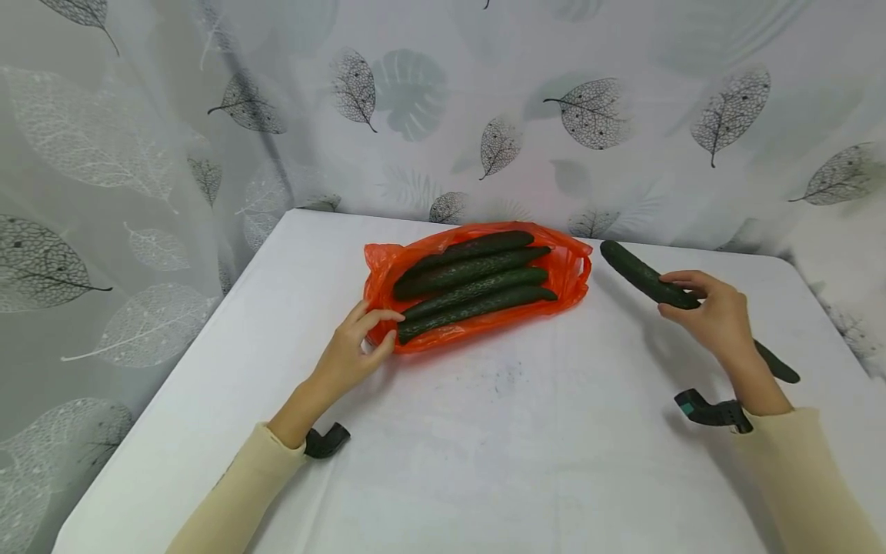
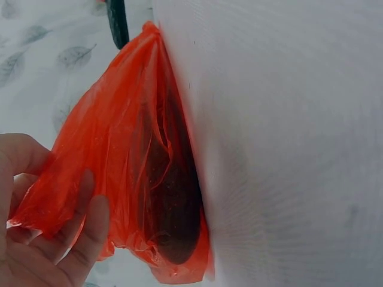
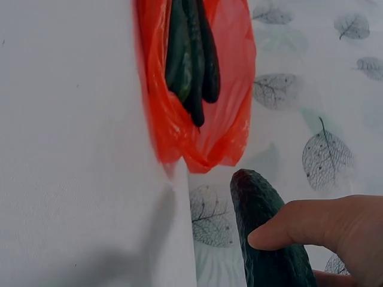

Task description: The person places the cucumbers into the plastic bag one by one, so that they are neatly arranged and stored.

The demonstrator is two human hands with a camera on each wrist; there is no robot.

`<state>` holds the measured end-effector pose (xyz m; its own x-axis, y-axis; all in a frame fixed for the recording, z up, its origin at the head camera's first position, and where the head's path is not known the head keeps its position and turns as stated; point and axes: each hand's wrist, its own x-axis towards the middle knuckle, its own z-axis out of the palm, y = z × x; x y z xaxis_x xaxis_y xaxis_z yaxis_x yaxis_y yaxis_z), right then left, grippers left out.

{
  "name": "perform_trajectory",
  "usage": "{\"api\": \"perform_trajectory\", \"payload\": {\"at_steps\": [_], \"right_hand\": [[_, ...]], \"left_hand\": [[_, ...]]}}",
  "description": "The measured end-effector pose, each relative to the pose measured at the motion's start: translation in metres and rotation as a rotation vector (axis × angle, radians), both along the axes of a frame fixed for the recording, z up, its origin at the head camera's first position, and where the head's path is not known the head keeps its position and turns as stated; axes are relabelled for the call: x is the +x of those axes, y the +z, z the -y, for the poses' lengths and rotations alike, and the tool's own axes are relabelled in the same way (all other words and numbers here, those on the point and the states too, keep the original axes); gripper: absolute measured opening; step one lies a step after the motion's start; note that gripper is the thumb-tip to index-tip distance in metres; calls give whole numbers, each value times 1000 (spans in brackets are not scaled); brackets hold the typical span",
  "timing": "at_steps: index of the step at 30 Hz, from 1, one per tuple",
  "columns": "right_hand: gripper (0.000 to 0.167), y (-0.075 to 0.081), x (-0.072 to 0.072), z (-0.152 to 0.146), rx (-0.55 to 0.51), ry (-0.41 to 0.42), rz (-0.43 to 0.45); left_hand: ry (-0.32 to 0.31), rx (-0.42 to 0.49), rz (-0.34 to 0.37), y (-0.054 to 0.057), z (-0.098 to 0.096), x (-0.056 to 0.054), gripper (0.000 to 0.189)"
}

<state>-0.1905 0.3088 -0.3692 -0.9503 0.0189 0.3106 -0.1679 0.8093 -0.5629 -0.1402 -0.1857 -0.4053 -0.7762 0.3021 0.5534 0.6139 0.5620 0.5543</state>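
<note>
An orange-red plastic bag (image 1: 457, 336) lies open on the white table, and several dark green cucumbers (image 1: 477, 271) rest side by side in it. At its left end, my left hand (image 1: 351, 348) holds the bag's edge between thumb and fingers; the left wrist view shows the thin plastic (image 2: 114, 149) between them. To the right of the bag, my right hand (image 1: 716, 312) grips another long cucumber (image 1: 637, 271) around its middle, raised above the table. Its far end points toward the bag, and part of it is hidden behind the hand and wrist.
The table (image 1: 484, 454) is covered in white and stands against a leaf-patterned curtain (image 1: 498, 115) at the back and left. Black camera mounts (image 1: 713, 410) are strapped to both wrists.
</note>
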Motion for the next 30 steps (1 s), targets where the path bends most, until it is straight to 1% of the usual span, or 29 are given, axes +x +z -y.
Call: {"api": "perform_trajectory", "payload": {"at_steps": [9,15,20,25,30], "right_hand": [[40,11,10,17,-2,59,-30],[40,13,13,30,-16,125,-22],[39,14,16,48,-30,193,-16],[37,17,15,68,-33,262,4],[37,16,12,83,-24,319,-3]], "left_hand": [[1,-5,8,0,0,1,22],[-8,-1,4,0,-1,0,22],[-21,2,-1,-2,-2,0,22],[-18,-1,-8,-3,-1,1,21],[-17,-2,-21,0,0,1,21]]}}
